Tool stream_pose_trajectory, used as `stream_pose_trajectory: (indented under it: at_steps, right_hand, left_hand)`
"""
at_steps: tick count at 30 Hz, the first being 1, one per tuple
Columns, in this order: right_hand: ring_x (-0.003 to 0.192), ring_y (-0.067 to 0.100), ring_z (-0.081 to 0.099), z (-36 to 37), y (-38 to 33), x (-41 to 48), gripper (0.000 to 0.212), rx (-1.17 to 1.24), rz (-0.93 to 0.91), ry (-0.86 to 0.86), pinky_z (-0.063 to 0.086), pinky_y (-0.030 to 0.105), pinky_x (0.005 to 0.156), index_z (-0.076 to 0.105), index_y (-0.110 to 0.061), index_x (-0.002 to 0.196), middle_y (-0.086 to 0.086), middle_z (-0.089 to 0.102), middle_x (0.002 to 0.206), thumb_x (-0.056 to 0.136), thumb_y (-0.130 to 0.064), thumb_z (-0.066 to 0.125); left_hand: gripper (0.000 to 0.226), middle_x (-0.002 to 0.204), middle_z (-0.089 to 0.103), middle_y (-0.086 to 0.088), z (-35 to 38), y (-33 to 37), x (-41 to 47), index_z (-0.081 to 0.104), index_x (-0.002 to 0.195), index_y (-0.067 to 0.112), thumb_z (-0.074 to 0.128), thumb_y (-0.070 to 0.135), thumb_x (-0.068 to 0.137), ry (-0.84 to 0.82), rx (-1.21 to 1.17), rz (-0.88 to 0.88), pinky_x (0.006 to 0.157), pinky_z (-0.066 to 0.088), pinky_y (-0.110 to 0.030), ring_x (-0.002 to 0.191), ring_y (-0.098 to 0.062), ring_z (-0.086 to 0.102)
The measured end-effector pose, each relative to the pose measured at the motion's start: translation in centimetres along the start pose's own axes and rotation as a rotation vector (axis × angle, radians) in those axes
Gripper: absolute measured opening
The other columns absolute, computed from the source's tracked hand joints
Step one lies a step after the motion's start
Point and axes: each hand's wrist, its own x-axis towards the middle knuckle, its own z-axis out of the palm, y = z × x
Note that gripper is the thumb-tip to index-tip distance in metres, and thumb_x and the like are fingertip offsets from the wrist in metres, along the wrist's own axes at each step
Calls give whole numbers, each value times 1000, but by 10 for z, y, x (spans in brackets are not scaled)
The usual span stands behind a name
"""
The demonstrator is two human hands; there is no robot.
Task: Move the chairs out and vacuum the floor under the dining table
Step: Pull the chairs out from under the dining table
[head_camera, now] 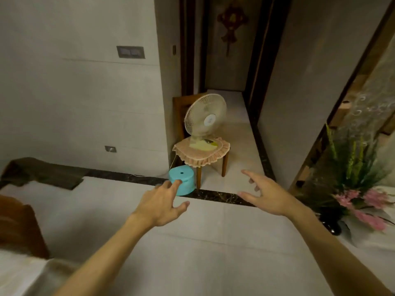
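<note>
1. Your left hand [160, 201] is stretched forward over the floor [192, 242], fingers spread and loosely bent, holding nothing. Its forefinger overlaps the stool [183, 180] in view, and you cannot tell whether it touches.
2. Your right hand [267, 197] reaches out beside it, fingers spread, thumb apart, also empty.
3. The chair [179, 112] stands far centre in the wall corner: brown wood, straight legs, its seat under a pink frilled cover [201, 155].
4. A round, cream, wire-grilled fan [205, 114] sits on that cover.
5. The stool is smooth turquoise plastic, drum-shaped with a small hole on top, just left of the chair's front leg.
6. The floor is pale matt tile, crossed by a dark marbled strip [213, 195] between your hands and the chair.
7. A second chair [19, 227], curved brown wood, shows at the near left edge.
8. Spiky green and soft pink flowers [352, 184] stand at the right.
</note>
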Motion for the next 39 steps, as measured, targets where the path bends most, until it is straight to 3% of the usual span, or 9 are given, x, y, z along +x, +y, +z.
stream_pose_trajectory:
  at_steps: [3, 7, 11, 16, 19, 24, 32, 39]
  right_hand:
    - [126, 15, 47, -7, -1, 84, 74, 3, -80, -52, 47, 35, 101, 20, -37, 152, -2, 40, 149, 91, -56, 56]
    - [132, 12, 43, -6, -23, 195, 72, 14, -232, -126, 42, 29, 100, 24, -41, 150, -10, 40, 149, 89, -58, 59]
    - [128, 11, 49, 16, -72, 302, 88, 95, -384, -270, 46, 43, 106, 31, -38, 148, -13, 45, 145, 73, -77, 56]
    - [111, 12, 53, 62, -165, 406, 82, 34, -549, -309, 48, 33, 94, 29, -42, 148, -3, 50, 130, 77, -69, 57]
    - [116, 11, 50, 92, -225, 456, 75, -22, -630, -376, 45, 28, 90, 23, -42, 150, -5, 46, 135, 87, -61, 57]
    - [117, 14, 49, 138, -318, 541, 77, -121, -730, -412, 47, 38, 99, 20, -38, 152, -1, 44, 141, 88, -65, 52]
    - [126, 18, 50, 209, -457, 634, 77, -148, -905, -529, 48, 41, 101, 18, -40, 152, -2, 42, 146, 88, -67, 49]
    - [134, 20, 45, 297, -602, 704, 75, -152, -1142, -683, 45, 42, 105, 18, -40, 152, -1, 36, 154, 89, -64, 51]
  left_hand:
    - [69, 141, 49, -4, -3, -25, 58, 25, 148, 26, 42, 64, 93, 21, 4, -67, 89, 49, -33, 117, -21, 55]
    - [67, 144, 48, -5, -16, -65, 109, 27, 148, 26, 41, 63, 93, 40, 16, -197, 91, 49, -35, 119, -25, 55]
    - [72, 142, 48, -11, -25, -130, 132, 23, 150, 24, 41, 64, 92, 37, 18, -413, 93, 51, -39, 117, -29, 55]
    - [72, 135, 51, -14, -35, -228, 137, 24, 149, 22, 41, 62, 92, 49, 32, -618, 90, 53, -42, 112, -31, 56]
    - [71, 133, 52, -13, -38, -291, 138, 26, 148, 22, 40, 63, 92, 85, 42, -713, 87, 53, -41, 109, -30, 58]
    - [71, 138, 51, -11, -48, -390, 142, 25, 150, 23, 40, 62, 93, 132, 32, -840, 89, 51, -38, 115, -29, 57]
    - [73, 145, 46, -10, -60, -514, 115, 25, 151, 24, 41, 64, 92, 175, 3, -1092, 95, 52, -42, 122, -28, 55]
    - [73, 139, 50, -8, -48, -607, 73, 28, 149, 23, 41, 65, 91, 177, 57, -1422, 85, 54, -33, 113, -23, 59]
